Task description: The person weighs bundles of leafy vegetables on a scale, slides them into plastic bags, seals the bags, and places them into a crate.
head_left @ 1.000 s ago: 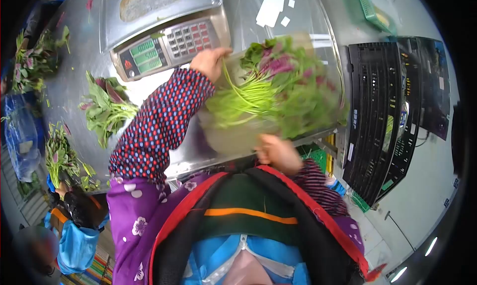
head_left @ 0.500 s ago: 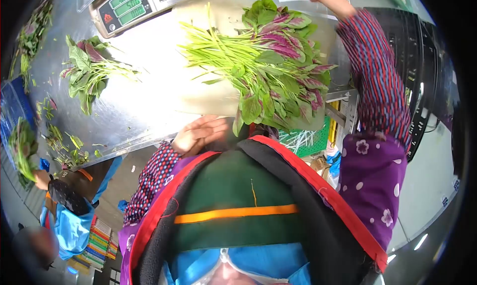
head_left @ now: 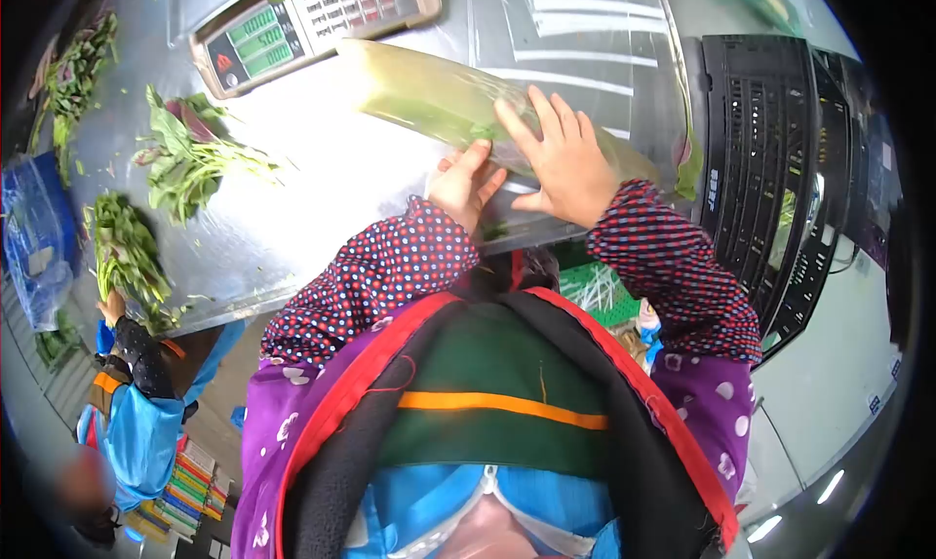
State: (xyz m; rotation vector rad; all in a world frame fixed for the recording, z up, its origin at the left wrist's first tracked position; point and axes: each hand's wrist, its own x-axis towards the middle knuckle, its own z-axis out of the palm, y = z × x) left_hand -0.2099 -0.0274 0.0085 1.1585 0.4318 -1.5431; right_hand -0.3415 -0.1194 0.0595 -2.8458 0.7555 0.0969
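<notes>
The leafy greens lie rolled in a translucent plastic sheet [head_left: 419, 96] on the metal table; green shows dimly through it. A green and purple leaf [head_left: 690, 169] shows at the roll's right end. My right hand [head_left: 565, 159] rests on top of the roll, fingers spread and pressed against the plastic. At the near edge, my left hand [head_left: 465, 181] has its thumb and curled fingers on the wrap, seemingly gripping it. The greens inside are mostly hidden.
A digital scale [head_left: 317, 23] stands behind the roll. Loose bunched greens [head_left: 200, 154] lie to the left. At far left a co-worker's hand [head_left: 114, 308] touches another bunch [head_left: 127, 252], near a blue plastic bag [head_left: 37, 237]. Black equipment [head_left: 760, 179] stands at right. A green basket [head_left: 600, 296] sits below.
The greens, lying loose on the sheet before, are now rolled inside it. My right hand came down from the upper right onto the roll; my left hand moved up and right to it.
</notes>
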